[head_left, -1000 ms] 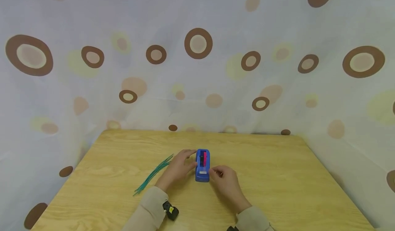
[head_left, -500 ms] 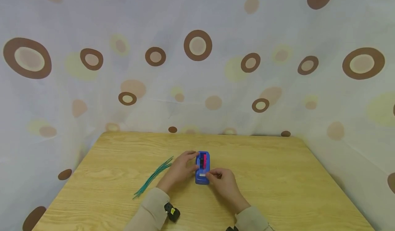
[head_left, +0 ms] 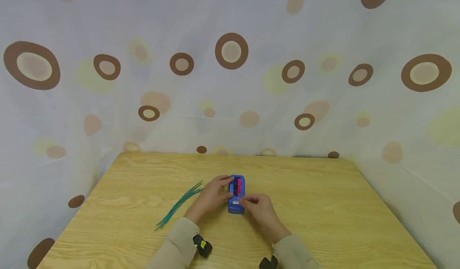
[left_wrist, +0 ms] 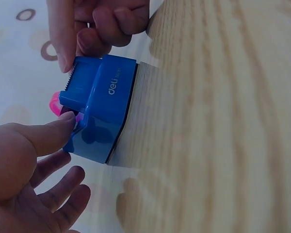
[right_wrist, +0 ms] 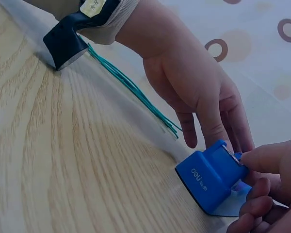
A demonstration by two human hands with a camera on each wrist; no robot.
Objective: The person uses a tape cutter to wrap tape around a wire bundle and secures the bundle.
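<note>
A blue tape dispenser (head_left: 236,210) marked "deli" stands on the wooden table, with a pink tape wheel (head_left: 239,186) in its well. My left hand (head_left: 212,193) holds its left side, the thumb on the rim and the forefinger at the far corner; the other fingers hang apart in the left wrist view. My right hand (head_left: 263,211) pinches with thumb and forefinger at the tape end by the toothed cutter (right_wrist: 231,155). Its remaining fingers are curled. The clear strip itself is hard to make out.
Several thin green strands (head_left: 177,205) lie in a loose bundle left of my left forearm. A spotted cloth (head_left: 230,101) hangs behind the wooden table (head_left: 316,213) and along its sides. Black wrist cameras (head_left: 203,246) sit at both cuffs.
My right hand has moved left from beside the dispenser onto its cutter end. The left forefinger has shifted slightly over the dispenser's far corner. The dispenser stays about where it was.
</note>
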